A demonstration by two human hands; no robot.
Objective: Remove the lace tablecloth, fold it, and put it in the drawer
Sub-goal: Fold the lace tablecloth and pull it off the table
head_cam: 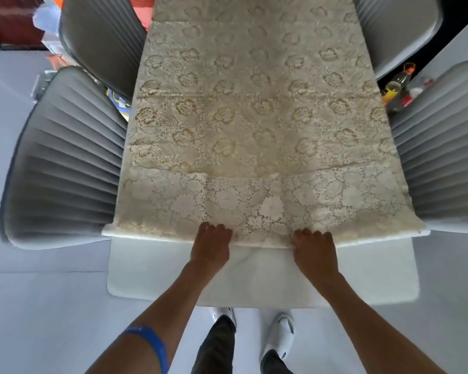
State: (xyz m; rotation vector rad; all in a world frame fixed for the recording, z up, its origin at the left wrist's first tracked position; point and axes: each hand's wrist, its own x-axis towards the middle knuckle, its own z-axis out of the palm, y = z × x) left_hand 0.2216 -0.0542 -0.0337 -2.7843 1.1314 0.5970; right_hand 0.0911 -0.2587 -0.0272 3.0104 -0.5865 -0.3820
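Where both hands — left hand, right hand — seemingly pinch its near edge, cream floral lace tablecloth

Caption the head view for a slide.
Both hands, left hand and right hand, grip lace tablecloth edge on white table.

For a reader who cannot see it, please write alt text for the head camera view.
Both hands, left hand and right hand, grip the near edge of a cream lace tablecloth on a long white table, leaving its near end bare. Grey ribbed chairs stand on both sides.
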